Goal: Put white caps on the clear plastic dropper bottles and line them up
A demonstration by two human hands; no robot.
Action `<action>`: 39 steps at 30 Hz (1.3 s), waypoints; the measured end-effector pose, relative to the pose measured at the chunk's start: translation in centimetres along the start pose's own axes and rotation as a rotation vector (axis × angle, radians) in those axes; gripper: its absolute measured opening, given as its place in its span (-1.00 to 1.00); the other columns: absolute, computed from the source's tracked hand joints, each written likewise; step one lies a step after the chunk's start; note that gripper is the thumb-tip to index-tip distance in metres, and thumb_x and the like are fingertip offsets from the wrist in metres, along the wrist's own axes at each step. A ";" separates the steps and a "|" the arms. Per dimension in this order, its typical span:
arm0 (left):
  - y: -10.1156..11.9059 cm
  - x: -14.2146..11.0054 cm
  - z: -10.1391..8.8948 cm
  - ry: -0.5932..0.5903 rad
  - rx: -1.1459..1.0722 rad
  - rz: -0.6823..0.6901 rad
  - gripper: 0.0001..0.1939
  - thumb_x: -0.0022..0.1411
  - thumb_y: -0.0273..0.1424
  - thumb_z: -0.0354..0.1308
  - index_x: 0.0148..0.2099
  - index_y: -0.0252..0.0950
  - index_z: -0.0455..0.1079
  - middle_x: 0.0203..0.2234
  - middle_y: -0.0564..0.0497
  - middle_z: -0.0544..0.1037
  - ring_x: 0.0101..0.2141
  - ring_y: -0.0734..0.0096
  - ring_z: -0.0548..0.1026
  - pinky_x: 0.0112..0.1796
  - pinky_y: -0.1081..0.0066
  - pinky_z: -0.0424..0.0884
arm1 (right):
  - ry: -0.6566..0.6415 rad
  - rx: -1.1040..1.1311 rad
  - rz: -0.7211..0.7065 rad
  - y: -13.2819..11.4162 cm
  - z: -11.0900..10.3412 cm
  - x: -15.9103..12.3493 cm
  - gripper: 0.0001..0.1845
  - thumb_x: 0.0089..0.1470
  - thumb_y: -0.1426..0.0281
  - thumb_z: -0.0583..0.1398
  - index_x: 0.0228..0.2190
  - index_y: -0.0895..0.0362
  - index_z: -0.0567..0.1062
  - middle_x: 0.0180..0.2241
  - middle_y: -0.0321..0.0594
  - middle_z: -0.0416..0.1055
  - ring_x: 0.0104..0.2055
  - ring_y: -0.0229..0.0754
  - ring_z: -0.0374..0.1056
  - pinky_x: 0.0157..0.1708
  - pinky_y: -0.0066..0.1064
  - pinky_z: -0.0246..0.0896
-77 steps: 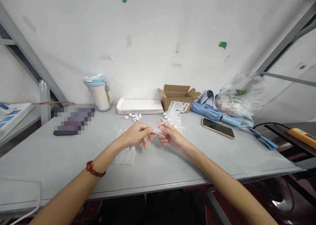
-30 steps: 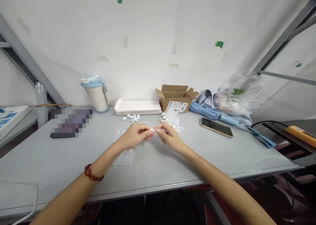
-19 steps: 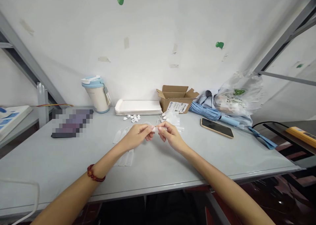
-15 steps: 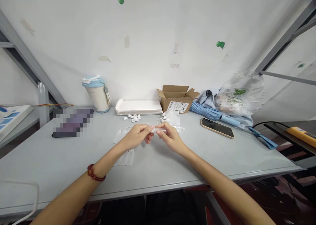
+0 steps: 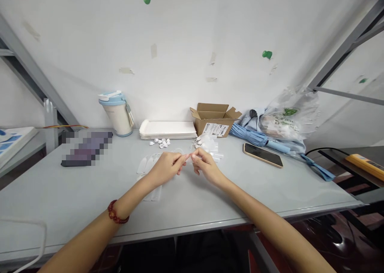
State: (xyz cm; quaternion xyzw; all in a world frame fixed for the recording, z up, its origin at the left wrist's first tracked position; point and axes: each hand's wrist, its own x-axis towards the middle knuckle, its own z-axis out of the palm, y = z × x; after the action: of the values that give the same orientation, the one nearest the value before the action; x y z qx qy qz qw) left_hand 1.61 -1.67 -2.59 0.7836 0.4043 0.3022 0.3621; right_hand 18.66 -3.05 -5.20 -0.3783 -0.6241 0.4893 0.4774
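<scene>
My left hand (image 5: 166, 169) and my right hand (image 5: 208, 167) meet fingertip to fingertip above the middle of the table. Both are closed in a pinch around a small clear plastic tube, which the fingers now hide almost wholly. Beyond my left hand lies a cluster of small white caps (image 5: 162, 143). Several clear plastic tubes (image 5: 213, 146) are heaped behind my right hand, with small white pieces at their left side. Partly under my left hand and wrist, translucent flat tubes (image 5: 154, 194) lie in a row, and more lie farther back.
Along the wall stand a blue-lidded cup (image 5: 117, 115), a stack of white envelopes (image 5: 168, 130) and an open cardboard box (image 5: 214, 121). On the right are a blue folded umbrella (image 5: 250, 135), a plastic bag (image 5: 288, 119) and a phone (image 5: 263, 155). A blurred-out dark object (image 5: 87, 148) lies left.
The hands stay together over the table while the fingers shift their pinch. The clear tube, visible between them half a second ago, is now mostly covered by the fingertips.
</scene>
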 end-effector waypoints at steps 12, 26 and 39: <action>-1.9 0.0 0.9 0.146 0.616 0.481 -0.63 0.37 -0.28 -0.22 -0.44 -0.28 0.21 -0.61 0.05 0.35 -0.59 0.42 0.32 -0.54 0.43 0.12 | -0.057 0.405 0.431 -1.2 -0.2 0.2 -0.53 -0.10 0.13 0.28 -0.56 0.08 0.10 -0.70 -0.56 -0.17 -0.68 -0.44 -0.29 -0.75 -0.59 -0.22; -0.2 0.1 -0.8 -0.122 -0.164 -0.069 -0.54 0.26 -0.11 -0.10 -0.57 -0.28 0.22 -0.71 0.09 0.37 -0.57 0.45 0.41 -0.44 0.46 0.33 | 0.081 -0.423 -0.229 -0.2 0.2 -0.7 -0.76 0.13 0.19 0.07 -0.30 0.12 0.33 -0.51 -0.30 0.28 -0.55 -0.31 0.14 -0.52 -0.44 0.05; -0.1 -0.5 0.3 0.076 0.313 0.215 -0.61 0.32 -0.26 -0.16 -0.50 -0.27 0.26 -0.69 0.10 0.33 -0.64 0.48 0.29 -0.50 0.44 0.17 | 0.034 0.158 0.085 -1.0 0.4 -0.5 -0.66 0.02 0.08 0.15 -0.43 0.10 0.28 -0.71 -0.52 -0.03 -0.68 -0.40 -0.15 -0.67 -0.52 -0.14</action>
State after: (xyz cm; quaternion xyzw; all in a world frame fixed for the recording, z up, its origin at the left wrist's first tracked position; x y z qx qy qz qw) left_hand 1.56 -2.11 -2.86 0.8571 0.3738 0.3018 0.1859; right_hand 18.42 -3.88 -4.39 -0.3739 -0.5585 0.5505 0.4952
